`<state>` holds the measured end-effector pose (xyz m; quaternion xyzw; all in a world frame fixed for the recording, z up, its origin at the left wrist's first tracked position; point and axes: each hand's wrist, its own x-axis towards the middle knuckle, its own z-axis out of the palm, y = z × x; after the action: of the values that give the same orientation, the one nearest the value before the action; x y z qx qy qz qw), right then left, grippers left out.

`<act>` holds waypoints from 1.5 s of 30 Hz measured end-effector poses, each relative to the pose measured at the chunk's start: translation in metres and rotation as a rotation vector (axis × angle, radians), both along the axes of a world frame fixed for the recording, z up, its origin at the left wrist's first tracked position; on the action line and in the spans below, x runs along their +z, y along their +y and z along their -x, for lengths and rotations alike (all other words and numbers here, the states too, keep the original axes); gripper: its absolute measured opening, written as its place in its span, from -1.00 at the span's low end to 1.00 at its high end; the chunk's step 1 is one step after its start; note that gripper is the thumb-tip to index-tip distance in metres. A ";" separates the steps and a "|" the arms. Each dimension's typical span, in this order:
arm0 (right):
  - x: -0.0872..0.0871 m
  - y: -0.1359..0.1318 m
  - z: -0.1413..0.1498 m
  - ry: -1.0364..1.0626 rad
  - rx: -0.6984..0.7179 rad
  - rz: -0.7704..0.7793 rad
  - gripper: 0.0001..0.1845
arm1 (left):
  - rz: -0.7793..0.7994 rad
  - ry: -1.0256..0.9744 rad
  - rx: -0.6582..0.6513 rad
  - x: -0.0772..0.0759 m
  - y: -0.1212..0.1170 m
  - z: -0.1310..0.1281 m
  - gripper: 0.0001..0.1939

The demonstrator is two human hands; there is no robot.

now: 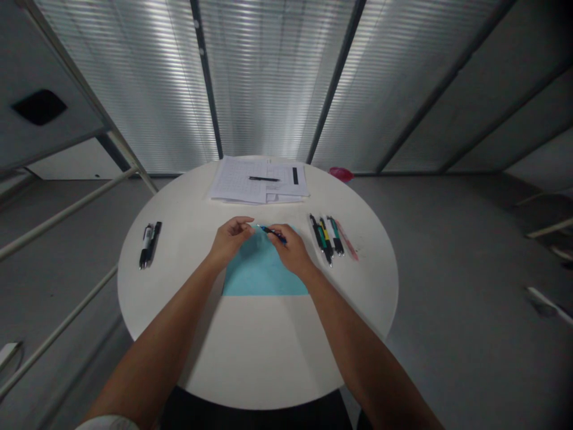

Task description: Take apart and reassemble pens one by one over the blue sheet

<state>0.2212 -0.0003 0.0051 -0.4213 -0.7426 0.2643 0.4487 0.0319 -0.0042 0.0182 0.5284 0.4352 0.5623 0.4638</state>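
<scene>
My right hand (290, 246) is closed around a dark pen with blue parts (274, 233), whose narrow end points left toward my other hand. Just left of that tip is my left hand (231, 239), its fingers loosely curved with a gap between index finger and thumb; nothing shows in it. Both hands are over a light blue sheet (264, 275) that lies flat on the round white table (264, 346). Right of my right hand, several pens (326, 236) with green, yellow, white and black parts lie side by side, along with a thin pink one (347, 240).
Two black-and-white pens (150, 245) lie near the table's left edge. Printed papers (239, 182) are stacked at the far side, with a black pen (264, 178) on top. Beyond the table's far right edge is a red object (341, 174). White rails (67, 212) stand at left.
</scene>
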 end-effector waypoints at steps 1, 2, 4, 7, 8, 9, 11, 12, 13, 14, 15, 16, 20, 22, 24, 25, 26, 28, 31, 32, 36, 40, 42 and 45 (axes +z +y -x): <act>0.000 0.001 -0.002 -0.012 -0.056 -0.010 -0.73 | -0.016 0.026 0.015 -0.001 0.001 0.002 -0.68; 0.000 0.003 -0.004 -0.027 -0.118 -0.016 -0.71 | -0.036 0.072 0.033 -0.003 0.002 0.004 -0.69; 0.001 0.005 -0.008 -0.109 -0.204 -0.027 -0.71 | -0.098 0.234 0.066 -0.005 0.003 0.008 -0.73; 0.000 0.004 -0.011 -0.334 -0.282 -0.046 -0.69 | -0.217 0.554 0.094 -0.009 0.003 0.012 -0.77; 0.000 0.003 -0.011 -0.418 -0.292 -0.050 -0.68 | -0.244 0.650 0.095 -0.010 0.003 0.013 -0.77; 0.000 0.002 -0.010 -0.498 -0.296 -0.052 -0.67 | -0.259 0.738 0.093 -0.011 0.002 0.013 -0.77; -0.001 0.000 -0.009 -0.625 -0.286 -0.051 -0.69 | -0.250 0.896 0.078 -0.013 0.002 0.013 -0.76; -0.001 -0.001 -0.008 -0.667 -0.279 -0.051 -0.71 | -0.234 0.964 0.072 -0.013 0.002 0.012 -0.76; -0.001 -0.001 -0.008 -0.696 -0.272 -0.052 -0.73 | -0.218 1.023 0.067 -0.014 0.002 0.012 -0.75; -0.001 -0.001 -0.007 -0.716 -0.265 -0.053 -0.74 | -0.204 1.069 0.064 -0.015 0.002 0.012 -0.75; 0.000 -0.001 -0.007 -0.729 -0.258 -0.055 -0.76 | -0.196 1.100 0.061 -0.017 0.002 0.011 -0.75; 0.000 -0.001 -0.007 -0.737 -0.253 -0.056 -0.77 | -0.193 1.120 0.057 -0.018 0.002 0.011 -0.74; 0.000 0.000 -0.008 -0.755 -0.241 -0.053 -0.82 | -0.192 1.125 0.055 -0.021 0.004 0.012 -0.74; -0.001 0.001 -0.008 -0.738 -0.246 -0.059 -0.82 | -0.189 1.114 0.062 -0.021 0.004 0.013 -0.74; -0.001 0.003 -0.008 -0.683 -0.253 -0.076 -0.80 | -0.190 1.098 0.071 -0.020 0.004 0.013 -0.75; -0.002 0.003 -0.008 -0.643 -0.249 -0.086 -0.79 | -0.192 1.084 0.074 -0.019 0.004 0.012 -0.75; -0.002 0.004 -0.007 -0.597 -0.238 -0.097 -0.78 | -0.194 1.064 0.076 -0.017 0.003 0.012 -0.75; -0.002 0.004 -0.006 -0.498 -0.187 -0.115 -0.77 | -0.206 1.008 0.069 -0.015 0.003 0.010 -0.74; -0.002 0.001 -0.002 -0.354 -0.088 -0.124 -0.80 | -0.244 0.901 0.021 -0.014 0.002 0.007 -0.74; -0.002 0.000 -0.001 -0.313 -0.065 -0.115 -0.81 | -0.259 0.858 0.004 -0.015 0.002 0.006 -0.75; -0.001 -0.003 0.003 -0.220 -0.030 -0.050 -0.86 | -0.265 0.678 -0.026 -0.017 0.002 0.002 -0.84; 0.000 -0.003 0.003 -0.202 -0.012 -0.031 -0.87 | -0.212 0.597 -0.029 -0.016 0.001 0.000 -0.84; 0.000 -0.004 0.002 -0.202 0.001 -0.024 -0.87 | -0.207 0.581 -0.041 -0.015 0.001 0.000 -0.86; 0.002 -0.006 0.002 -0.181 0.008 -0.019 -0.81 | -0.182 0.532 -0.048 -0.012 0.000 -0.001 -0.86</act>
<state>0.2188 -0.0060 0.0073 -0.4362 -0.7843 0.2199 0.3825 0.0329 -0.0041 0.0067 0.7070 0.4767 0.4297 0.2970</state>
